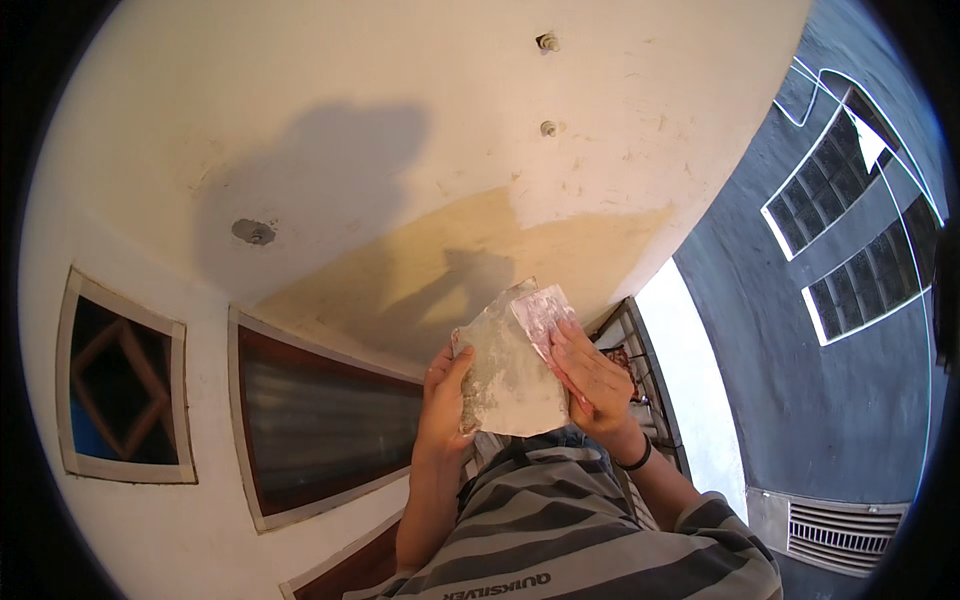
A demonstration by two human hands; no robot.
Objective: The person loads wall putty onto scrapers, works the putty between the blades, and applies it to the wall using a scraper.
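My left hand (445, 400) grips a thin, translucent, roughly square sheet (505, 375) by its left side, the thumb on its face, which is smeared with pale, plaster-like material. In my right hand (595, 385), fingers laid over it, is a smaller pinkish flat piece (540, 315) with whitish residue, resting against the sheet's upper right; whether it is a scraper I cannot tell. Both are held at chest level over my striped shirt, in front of a cream surface (500, 130) with a yellowish patch and my shadow on it.
Framed windows (330, 445) are set in the white wall at the left. Two small fittings (547, 42) and a grey patched hole (253, 231) mark the cream surface. A metal railing (650, 400) is at my right, with a dark grey building (850, 400) beyond, crossed by cables.
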